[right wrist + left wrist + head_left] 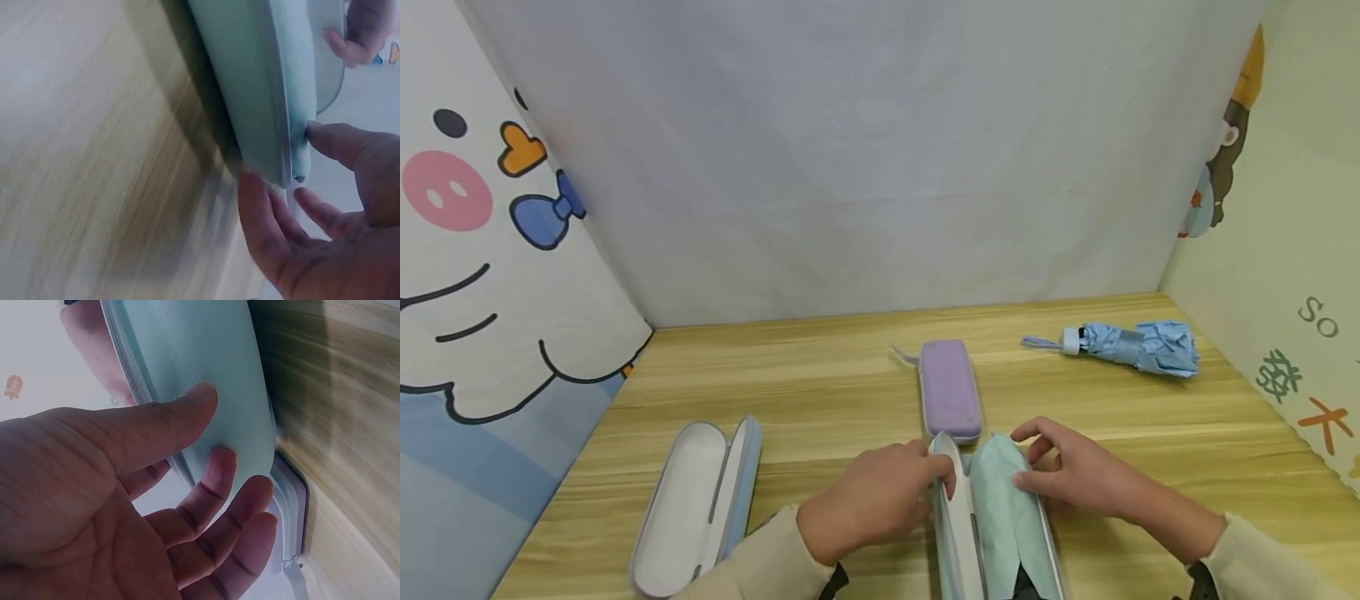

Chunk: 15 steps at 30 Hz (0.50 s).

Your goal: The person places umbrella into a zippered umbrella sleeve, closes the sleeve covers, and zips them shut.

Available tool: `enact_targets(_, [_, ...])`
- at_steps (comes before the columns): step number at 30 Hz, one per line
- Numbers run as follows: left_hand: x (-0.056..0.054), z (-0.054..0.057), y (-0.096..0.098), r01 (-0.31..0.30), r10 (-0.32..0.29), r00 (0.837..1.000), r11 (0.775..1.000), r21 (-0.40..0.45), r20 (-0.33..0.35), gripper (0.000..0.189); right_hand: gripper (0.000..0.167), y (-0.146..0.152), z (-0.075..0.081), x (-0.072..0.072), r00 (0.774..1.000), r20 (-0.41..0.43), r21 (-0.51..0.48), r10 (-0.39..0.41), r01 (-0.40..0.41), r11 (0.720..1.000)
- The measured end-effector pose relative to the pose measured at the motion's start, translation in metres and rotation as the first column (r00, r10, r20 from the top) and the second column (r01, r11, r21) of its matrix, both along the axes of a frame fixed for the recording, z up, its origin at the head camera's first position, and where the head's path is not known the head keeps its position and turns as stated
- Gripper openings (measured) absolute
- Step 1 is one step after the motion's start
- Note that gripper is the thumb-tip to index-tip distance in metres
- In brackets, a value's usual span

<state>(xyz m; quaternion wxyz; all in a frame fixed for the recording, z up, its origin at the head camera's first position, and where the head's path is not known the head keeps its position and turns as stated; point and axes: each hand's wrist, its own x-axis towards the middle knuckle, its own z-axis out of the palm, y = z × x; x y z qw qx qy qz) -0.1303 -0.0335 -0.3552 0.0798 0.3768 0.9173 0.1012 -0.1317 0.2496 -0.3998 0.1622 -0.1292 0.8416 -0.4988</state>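
Note:
A mint green zip case [951,517] lies unfolded near the table's front, its pale lining showing. In its right half sits a folded mint green umbrella [1003,500]. My left hand [880,496] pinches the rim of the left half; in the left wrist view its thumb [194,406] presses the outer shell and the index finger goes behind the rim. At the far end of the right half, my right hand [1078,475] has its thumb [334,140] against the umbrella and its fingers [256,200] at the outside of the case end.
Just beyond the case lies a closed purple case [951,387] with a strap. Another case [677,508], blue outside and white inside, lies unfolded at the left. A folded blue umbrella [1135,346] rests at the back right. Printed panels and a grey curtain [865,167] border the table.

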Motion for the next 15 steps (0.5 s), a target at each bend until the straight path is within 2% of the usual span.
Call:
enact_targets(2, [-0.001, 0.001, 0.0, 0.006, -0.006, 1.0, 1.0, -0.006, 0.007, 0.03, 0.035, -0.003, 0.003, 0.003, 0.985, -0.172, 0.092, 0.01, 0.006, 0.996])
enact_targets(4, [-0.001, 0.001, 0.001, 0.011, -0.011, 1.0, 1.0, -0.01, 0.011, 0.029, 0.02, -0.007, 0.007, 0.008, 0.953, -0.299, 0.16, 0.05, -0.001, 0.987])
enact_targets(5, [0.0, 0.002, 0.001, 0.013, -0.013, 1.0, 1.0, -0.011, 0.01, 0.028, 0.015, -0.008, 0.009, 0.012, 0.935, -0.344, 0.172, 0.092, -0.033, 0.984])
enact_targets(7, [0.0, 0.002, 0.002, 0.016, -0.016, 1.0, 1.0, -0.013, 0.002, 0.027, 0.014, -0.012, 0.013, 0.023, 0.899, -0.384, 0.176, 0.21, -0.152, 0.973])
enact_targets(9, [0.0, 0.001, 0.002, 0.02, -0.021, 1.0, 1.0, -0.012, -0.008, 0.026, 0.013, -0.016, 0.017, 0.037, 0.861, -0.364, 0.168, 0.355, -0.314, 0.934])
enact_targets(12, [-0.001, 0.002, 0.002, 0.024, -0.024, 1.0, 1.0, -0.008, -0.017, 0.025, 0.008, -0.026, 0.015, 0.057, 0.763, -0.348, 0.211, 0.544, -0.502, 0.839])
enact_targets(13, [-0.001, 0.002, 0.002, 0.025, -0.025, 1.0, 1.0, -0.008, -0.016, 0.025, 0.007, -0.03, 0.013, 0.063, 0.718, -0.354, 0.263, 0.599, -0.538, 0.801])
enact_targets(15, [-0.001, 0.002, 0.001, 0.024, -0.024, 1.0, 1.0, -0.009, -0.009, 0.025, 0.007, -0.037, 0.005, 0.072, 0.595, -0.43, 0.385, 0.678, -0.559, 0.735])
